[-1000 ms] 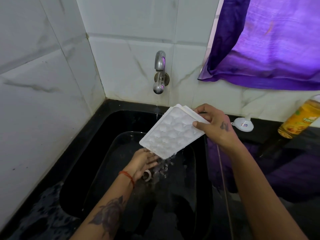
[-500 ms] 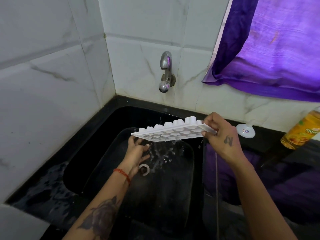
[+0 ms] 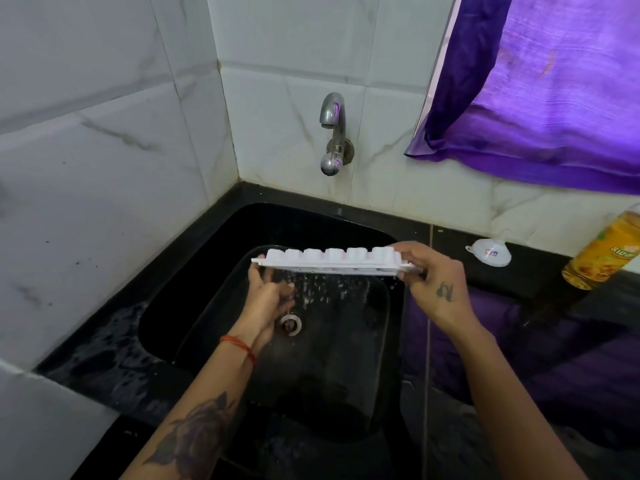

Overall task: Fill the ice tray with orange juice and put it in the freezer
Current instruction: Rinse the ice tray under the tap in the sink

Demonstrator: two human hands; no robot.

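Head view: white ice tray [image 3: 332,263] inverted, level over black sink [image 3: 346,393], water dripping. Right hand [image 3: 434,284] pinches right end; left hand [image 3: 268,294] fingers curled under left end. Orange juice bottle [image 3: 604,252] on counter, right.

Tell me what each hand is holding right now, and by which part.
Both hold the white ice tray, flipped cups-up over the black sink, water dripping from it. The right hand pinches its right end rim; the left hand grips its left end from below.
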